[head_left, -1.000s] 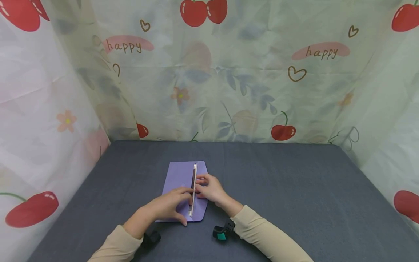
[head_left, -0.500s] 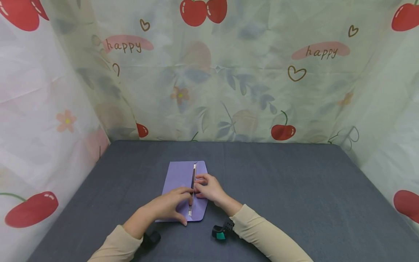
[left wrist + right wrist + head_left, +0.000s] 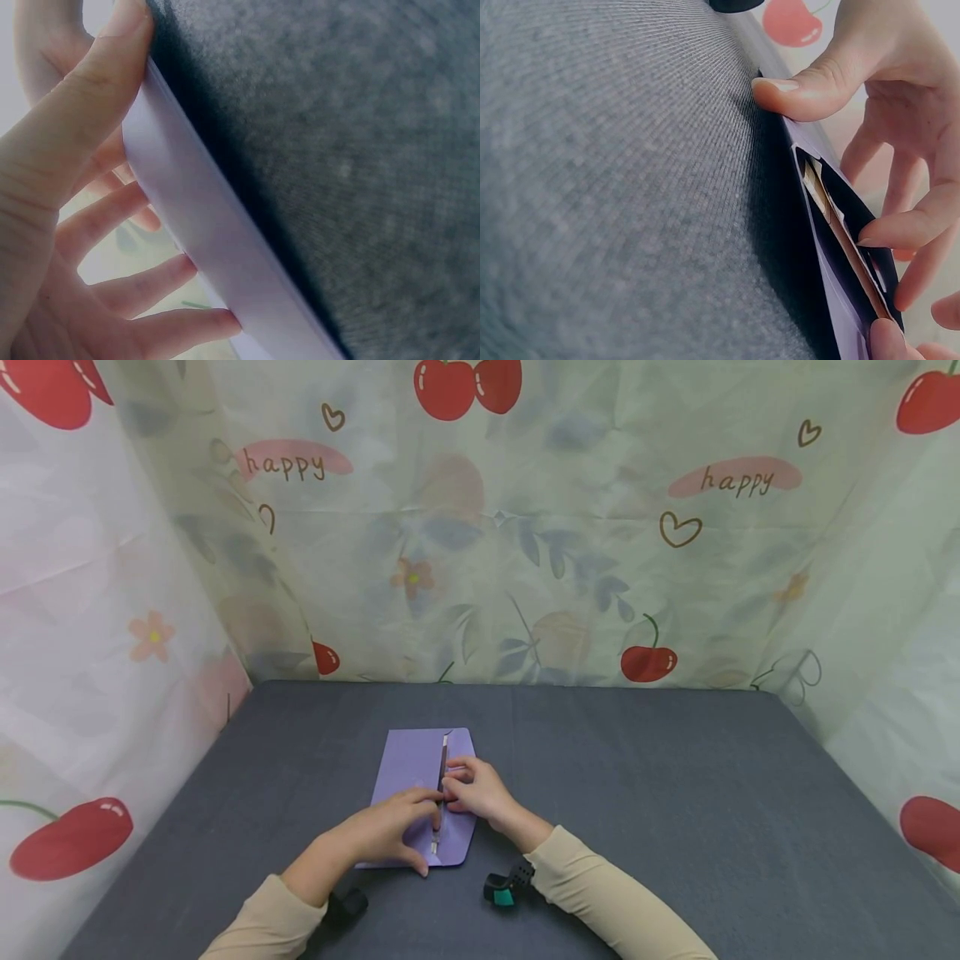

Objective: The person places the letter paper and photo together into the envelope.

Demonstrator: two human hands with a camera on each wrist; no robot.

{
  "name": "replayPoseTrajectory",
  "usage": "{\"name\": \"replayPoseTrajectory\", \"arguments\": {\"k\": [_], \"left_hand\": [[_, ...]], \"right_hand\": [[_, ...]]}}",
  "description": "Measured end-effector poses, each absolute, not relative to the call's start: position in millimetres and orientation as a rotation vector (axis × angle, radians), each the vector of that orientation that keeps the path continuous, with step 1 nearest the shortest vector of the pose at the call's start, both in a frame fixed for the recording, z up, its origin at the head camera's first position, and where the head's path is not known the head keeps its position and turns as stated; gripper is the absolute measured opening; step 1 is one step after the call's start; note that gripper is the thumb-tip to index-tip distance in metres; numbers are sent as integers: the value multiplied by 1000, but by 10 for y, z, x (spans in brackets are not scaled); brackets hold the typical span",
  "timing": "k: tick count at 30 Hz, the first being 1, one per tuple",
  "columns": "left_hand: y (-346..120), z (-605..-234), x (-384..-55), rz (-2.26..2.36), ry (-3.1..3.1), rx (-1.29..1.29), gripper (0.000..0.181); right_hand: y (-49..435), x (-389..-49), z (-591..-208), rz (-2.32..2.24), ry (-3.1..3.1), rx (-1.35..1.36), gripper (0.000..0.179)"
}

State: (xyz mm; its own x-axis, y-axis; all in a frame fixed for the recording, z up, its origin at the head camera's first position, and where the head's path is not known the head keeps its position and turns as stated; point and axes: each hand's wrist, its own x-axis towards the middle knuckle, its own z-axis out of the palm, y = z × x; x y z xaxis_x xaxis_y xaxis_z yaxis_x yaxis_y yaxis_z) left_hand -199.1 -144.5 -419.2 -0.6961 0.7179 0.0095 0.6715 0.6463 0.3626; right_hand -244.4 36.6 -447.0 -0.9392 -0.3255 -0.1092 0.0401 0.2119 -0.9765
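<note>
On the table lies a flat purple envelope-like case with a narrow slot running lengthwise near its right side. In the right wrist view, a thin tan edge shows inside the dark slot; what it belongs to is unclear. My left hand rests spread over the case's left part, thumb at the near edge and index finger at the slot's left lip. From the right side, my right hand pinches the slot's right lip with thumb and fingers. Only its fingertips show in the right wrist view.
A dark grey cloth covers the table. Printed curtains with cherries hang behind and at both sides. Black wrist devices sit at both cuffs.
The right hand has shifted slightly left together with the slot's right lip. The pale strip along the slot looks narrower. The left hand has stayed in place.
</note>
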Motion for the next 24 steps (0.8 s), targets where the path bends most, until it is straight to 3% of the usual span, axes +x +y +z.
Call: {"name": "replayPoseTrajectory", "arguments": {"k": [24], "left_hand": [[-1450, -4189, -1984, 516, 2730, 1172, 43]], "right_hand": [[371, -2476, -4488, -1728, 2191, -296, 41]]}}
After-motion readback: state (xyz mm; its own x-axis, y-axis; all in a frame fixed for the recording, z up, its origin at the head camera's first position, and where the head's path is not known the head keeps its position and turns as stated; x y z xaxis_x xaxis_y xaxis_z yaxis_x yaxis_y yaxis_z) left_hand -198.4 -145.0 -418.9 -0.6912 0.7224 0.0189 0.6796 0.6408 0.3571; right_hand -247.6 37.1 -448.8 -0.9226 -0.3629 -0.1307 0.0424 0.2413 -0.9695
